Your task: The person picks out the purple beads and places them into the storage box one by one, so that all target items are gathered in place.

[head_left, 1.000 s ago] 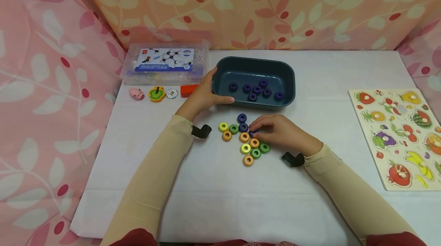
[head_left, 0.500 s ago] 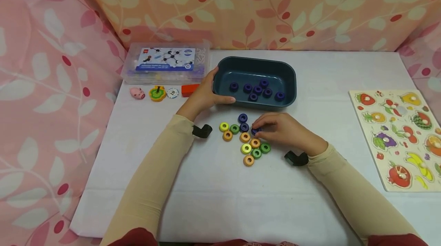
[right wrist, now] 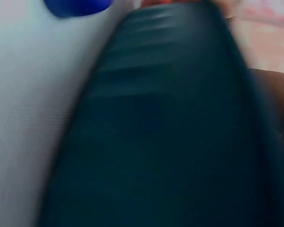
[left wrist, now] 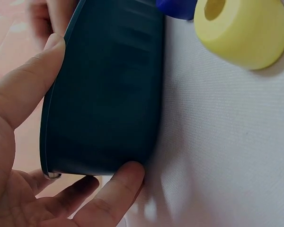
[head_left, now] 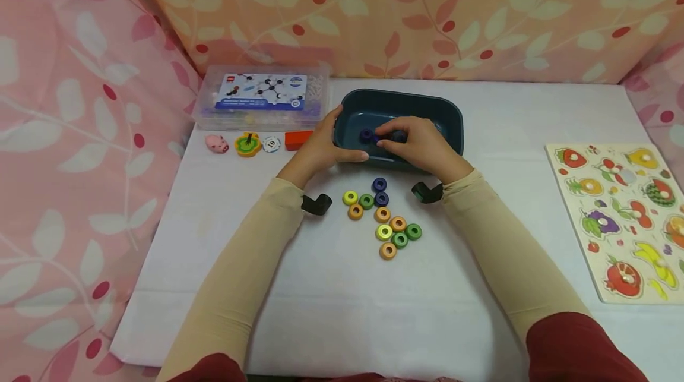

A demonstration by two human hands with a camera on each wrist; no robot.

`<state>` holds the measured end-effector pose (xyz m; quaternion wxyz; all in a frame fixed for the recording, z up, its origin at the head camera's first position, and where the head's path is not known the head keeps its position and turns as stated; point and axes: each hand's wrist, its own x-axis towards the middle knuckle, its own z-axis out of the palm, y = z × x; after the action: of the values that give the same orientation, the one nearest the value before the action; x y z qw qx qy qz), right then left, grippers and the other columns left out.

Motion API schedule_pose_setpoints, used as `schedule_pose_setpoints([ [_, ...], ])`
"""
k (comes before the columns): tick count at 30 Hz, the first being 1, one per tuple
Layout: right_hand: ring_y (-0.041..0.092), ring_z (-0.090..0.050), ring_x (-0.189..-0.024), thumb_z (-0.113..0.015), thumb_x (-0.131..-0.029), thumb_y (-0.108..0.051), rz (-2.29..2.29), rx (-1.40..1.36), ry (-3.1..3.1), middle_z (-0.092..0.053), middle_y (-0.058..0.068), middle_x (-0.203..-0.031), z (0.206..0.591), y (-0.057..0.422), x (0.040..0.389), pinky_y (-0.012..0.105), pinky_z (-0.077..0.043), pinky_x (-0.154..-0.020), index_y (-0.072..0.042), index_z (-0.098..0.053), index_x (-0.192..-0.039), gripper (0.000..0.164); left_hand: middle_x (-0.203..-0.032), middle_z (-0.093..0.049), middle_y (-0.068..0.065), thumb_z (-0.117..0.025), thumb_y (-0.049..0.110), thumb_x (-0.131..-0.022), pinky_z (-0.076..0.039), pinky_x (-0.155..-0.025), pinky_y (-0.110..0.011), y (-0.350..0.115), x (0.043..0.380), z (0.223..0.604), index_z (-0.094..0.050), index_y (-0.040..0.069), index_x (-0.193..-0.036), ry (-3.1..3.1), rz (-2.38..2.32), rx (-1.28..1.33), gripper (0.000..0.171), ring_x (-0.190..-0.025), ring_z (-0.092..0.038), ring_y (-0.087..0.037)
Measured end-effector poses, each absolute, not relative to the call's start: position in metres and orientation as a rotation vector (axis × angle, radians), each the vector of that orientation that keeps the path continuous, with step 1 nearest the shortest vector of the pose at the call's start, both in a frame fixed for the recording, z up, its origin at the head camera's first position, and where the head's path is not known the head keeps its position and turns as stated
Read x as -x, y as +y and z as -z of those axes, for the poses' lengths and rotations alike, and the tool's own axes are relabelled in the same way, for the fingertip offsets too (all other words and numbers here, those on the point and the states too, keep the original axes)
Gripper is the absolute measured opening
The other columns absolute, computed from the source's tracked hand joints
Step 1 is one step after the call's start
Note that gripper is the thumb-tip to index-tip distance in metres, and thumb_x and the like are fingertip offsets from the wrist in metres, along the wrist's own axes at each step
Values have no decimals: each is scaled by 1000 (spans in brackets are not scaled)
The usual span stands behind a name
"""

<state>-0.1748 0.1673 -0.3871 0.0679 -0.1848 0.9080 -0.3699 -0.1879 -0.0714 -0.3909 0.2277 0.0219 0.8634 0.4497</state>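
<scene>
My left hand (head_left: 323, 143) grips the left end of a dark teal tray (head_left: 454, 126), thumb along the front wall and fingers round the end. In the left wrist view, the thumb presses the rim of the tray (left wrist: 99, 109) while fingertips touch its outer side. My right hand (head_left: 419, 141) reaches inside the tray and pinches a purple ring (head_left: 376, 139) just above the floor. Close by its fingertips sits another purple ring (head_left: 366, 135); the hand hides most of the others. In the right wrist view, the blurred tray wall (right wrist: 156, 132) covers the fingers.
Before the tray lie two purple rings (head_left: 379, 185), with several yellow, orange (head_left: 388, 251) and green rings (head_left: 414, 231). A clear kit box (head_left: 262, 97), pig figure (head_left: 217, 144), tree piece (head_left: 248, 144), number-10 chip (head_left: 271, 144) and red block (head_left: 298, 140) stand left. Rightward lies a fruit puzzle board (head_left: 614, 221).
My right hand has carried a purple ring from the group on the table up into the tray. The left hand keeps its hold on the tray's end.
</scene>
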Motion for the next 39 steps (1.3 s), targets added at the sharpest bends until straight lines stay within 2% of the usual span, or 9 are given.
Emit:
schedule_pose_setpoints([
  [6,22,-61,-112,-74,-92,-31,1032,512,2686,-71,0,-121,397,164,186,41,-48,-92,-23,-74,-120,29,-169,-14,-2,-91,44,-70,-23,-123,-53,-69,188,390,-8,40,-161,2381,-1246,-78,123,-152,-23,-28],
  [12,18,-58,-123,-72,-92,-41,1157,471,2763,-68,-3,-128,393,168,175,44,-46,-106,-23,-72,-123,36,-169,-16,-1,-91,43,-70,-24,-123,-52,-69,188,393,-9,41,-160,2367,-1251,-57,123,-152,-24,-26],
  [15,14,-61,-119,-74,-91,-38,1409,489,2794,-69,-7,-125,386,171,156,44,-49,-104,-21,-73,-119,33,-168,-17,-2,-92,44,-69,-25,-122,-53,-68,187,394,-9,41,-160,2363,-1260,-64,123,-151,-26,-27],
  [19,10,-66,-103,-76,-90,-23,1608,697,2703,-72,-5,-116,380,174,126,34,-56,-92,-17,-75,-113,23,-168,-20,-2,-92,43,-69,-25,-122,-53,-69,186,393,-9,41,-160,2366,-1267,-58,123,-150,-28,-27],
  [23,5,-66,-107,-75,-91,-15,1501,826,2599,-72,-3,-120,385,178,103,23,-55,-91,-18,-75,-113,22,-168,-19,-2,-92,45,-68,-26,-122,-54,-71,186,390,-9,42,-160,2373,-1248,-44,124,-150,-28,-27],
  [27,6,-61,-122,-71,-95,-23,1321,790,2518,-68,-8,-130,398,182,96,32,-52,-103,-18,-74,-117,22,-168,-17,-2,-92,47,-67,-26,-122,-55,-72,186,389,-9,42,-160,2380,-1236,-47,124,-152,-25,-27],
  [31,13,-57,-130,-67,-98,-21,1187,810,2494,-65,-6,-136,413,182,101,40,-48,-108,-18,-73,-121,25,-169,-17,-1,-92,46,-68,-25,-122,-54,-72,186,390,-9,40,-160,2382,-1239,-54,124,-152,-25,-27],
  [39,8,-56,-129,-68,-96,-16,1102,752,2559,-65,-13,-133,424,177,109,39,-46,-110,-26,-71,-123,30,-169,-17,-1,-92,46,-68,-25,-123,-52,-73,185,389,-8,41,-160,2371,-1253,-62,124,-152,-25,-26],
])
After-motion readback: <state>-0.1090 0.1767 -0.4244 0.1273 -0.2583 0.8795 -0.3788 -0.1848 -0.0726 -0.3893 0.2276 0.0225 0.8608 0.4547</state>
